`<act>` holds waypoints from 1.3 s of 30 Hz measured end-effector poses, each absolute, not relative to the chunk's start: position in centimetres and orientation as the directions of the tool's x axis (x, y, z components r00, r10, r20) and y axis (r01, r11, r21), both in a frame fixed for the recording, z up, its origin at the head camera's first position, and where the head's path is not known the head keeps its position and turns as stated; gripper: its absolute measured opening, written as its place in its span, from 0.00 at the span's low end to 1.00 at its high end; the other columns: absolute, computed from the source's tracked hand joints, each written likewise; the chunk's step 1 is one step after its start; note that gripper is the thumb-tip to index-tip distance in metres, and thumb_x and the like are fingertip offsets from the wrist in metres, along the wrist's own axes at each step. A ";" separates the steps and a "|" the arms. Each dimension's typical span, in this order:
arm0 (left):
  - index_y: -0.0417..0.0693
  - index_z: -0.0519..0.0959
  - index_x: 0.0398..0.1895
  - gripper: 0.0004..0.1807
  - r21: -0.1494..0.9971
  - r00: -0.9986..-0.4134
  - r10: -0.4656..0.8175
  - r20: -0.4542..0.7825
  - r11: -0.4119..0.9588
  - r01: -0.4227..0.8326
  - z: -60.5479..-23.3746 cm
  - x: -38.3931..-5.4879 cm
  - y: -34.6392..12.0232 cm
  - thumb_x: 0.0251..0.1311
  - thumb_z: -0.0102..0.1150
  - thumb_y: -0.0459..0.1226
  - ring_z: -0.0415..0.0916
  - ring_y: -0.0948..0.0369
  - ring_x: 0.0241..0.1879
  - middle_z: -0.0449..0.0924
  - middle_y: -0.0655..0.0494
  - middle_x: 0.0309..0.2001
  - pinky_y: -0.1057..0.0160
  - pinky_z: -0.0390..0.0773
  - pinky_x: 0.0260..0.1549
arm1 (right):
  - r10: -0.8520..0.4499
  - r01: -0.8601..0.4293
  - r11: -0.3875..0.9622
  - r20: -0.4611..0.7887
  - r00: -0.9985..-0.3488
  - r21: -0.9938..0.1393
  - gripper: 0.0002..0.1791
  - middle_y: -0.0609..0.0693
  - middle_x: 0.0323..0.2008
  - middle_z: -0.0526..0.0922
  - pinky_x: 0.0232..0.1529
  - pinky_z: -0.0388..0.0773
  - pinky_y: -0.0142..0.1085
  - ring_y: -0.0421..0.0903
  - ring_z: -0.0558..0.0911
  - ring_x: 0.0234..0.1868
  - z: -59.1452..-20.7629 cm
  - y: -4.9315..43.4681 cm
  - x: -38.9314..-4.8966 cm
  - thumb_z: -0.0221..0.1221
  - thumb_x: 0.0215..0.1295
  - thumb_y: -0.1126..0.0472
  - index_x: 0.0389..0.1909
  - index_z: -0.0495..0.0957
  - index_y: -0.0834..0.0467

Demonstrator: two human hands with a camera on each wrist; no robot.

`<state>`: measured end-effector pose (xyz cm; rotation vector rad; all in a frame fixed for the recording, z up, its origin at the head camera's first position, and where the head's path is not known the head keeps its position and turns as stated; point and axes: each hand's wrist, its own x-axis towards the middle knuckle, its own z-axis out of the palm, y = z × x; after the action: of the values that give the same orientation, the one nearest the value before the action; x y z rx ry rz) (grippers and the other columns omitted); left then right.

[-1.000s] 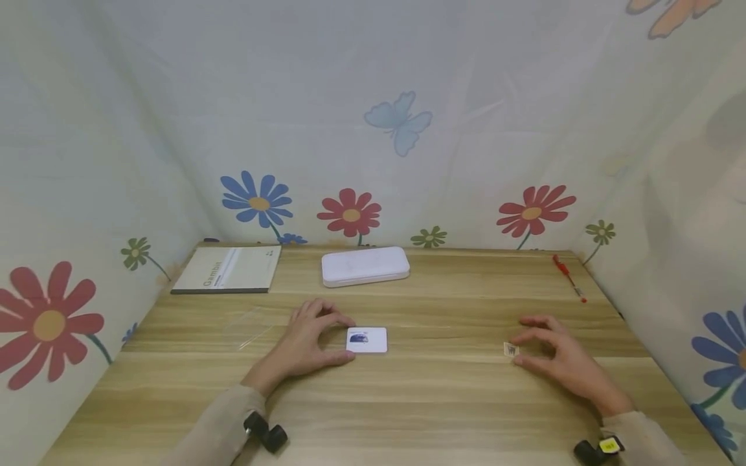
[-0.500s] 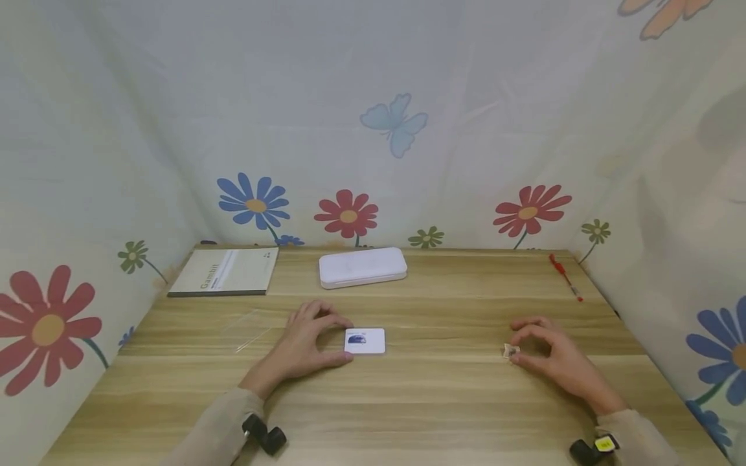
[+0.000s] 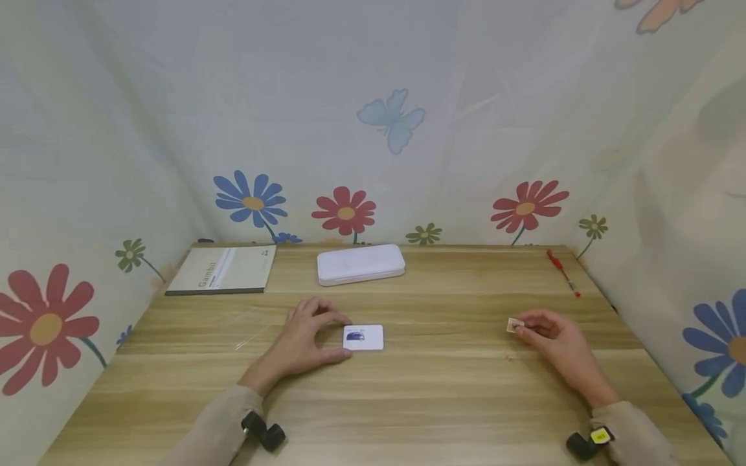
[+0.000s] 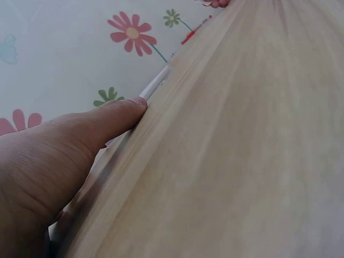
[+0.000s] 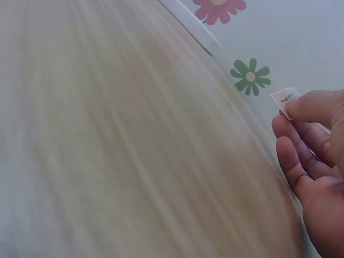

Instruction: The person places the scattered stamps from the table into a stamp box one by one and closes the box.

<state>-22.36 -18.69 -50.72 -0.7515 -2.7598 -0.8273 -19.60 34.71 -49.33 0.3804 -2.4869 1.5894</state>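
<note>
The person's left hand [image 3: 305, 340] holds a white printed card [image 3: 373, 338] by its left corners on the tabletop [image 3: 408, 401]; well apart, the right hand [image 3: 561, 346] has its grip closed on a small stamp-like paper [image 5: 281, 99], pinched above the tabletop

A notebook [image 3: 224, 268], white case [image 3: 361, 264] and red pen [image 3: 563, 272] lie apart.

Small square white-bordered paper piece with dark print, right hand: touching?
Touching. The right wrist view shows the right hand pinching the paper piece, thumb overlapping its edge.
</note>
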 end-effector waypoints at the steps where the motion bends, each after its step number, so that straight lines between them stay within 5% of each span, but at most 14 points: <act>1: 0.74 0.88 0.59 0.31 0.470 -0.861 0.418 0.290 0.722 0.508 -50.7 -22.3 -18.7 0.52 0.83 0.67 0.67 0.52 0.66 0.75 0.58 0.63 0.40 0.61 0.67 | -0.125 -0.299 0.393 0.272 -0.954 -0.870 0.14 0.55 0.46 0.93 0.45 0.85 0.28 0.36 0.90 0.45 -49.3 34.6 -19.7 0.70 0.77 0.66 0.57 0.84 0.68; 14: 0.74 0.88 0.60 0.31 0.468 -0.861 0.423 0.282 0.723 0.508 -51.1 -22.4 -18.6 0.53 0.82 0.67 0.67 0.51 0.68 0.74 0.57 0.64 0.38 0.61 0.69 | -0.071 -0.212 0.349 0.200 -0.977 -0.913 0.19 0.49 0.45 0.93 0.45 0.86 0.30 0.35 0.90 0.43 -48.0 32.6 -20.9 0.72 0.75 0.64 0.59 0.84 0.72; 39: 0.76 0.87 0.60 0.31 0.457 -0.858 0.420 0.297 0.726 0.513 -51.3 -22.7 -18.7 0.54 0.80 0.69 0.67 0.53 0.67 0.74 0.60 0.64 0.38 0.62 0.67 | -0.200 -0.237 0.217 0.194 -0.960 -0.947 0.13 0.68 0.45 0.90 0.41 0.89 0.36 0.43 0.90 0.37 -46.4 24.1 -24.1 0.71 0.74 0.69 0.54 0.87 0.72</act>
<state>-22.66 -18.72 -51.32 -0.7512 -2.7561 -0.8065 -24.10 24.07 -46.37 0.4353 -2.4264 1.8981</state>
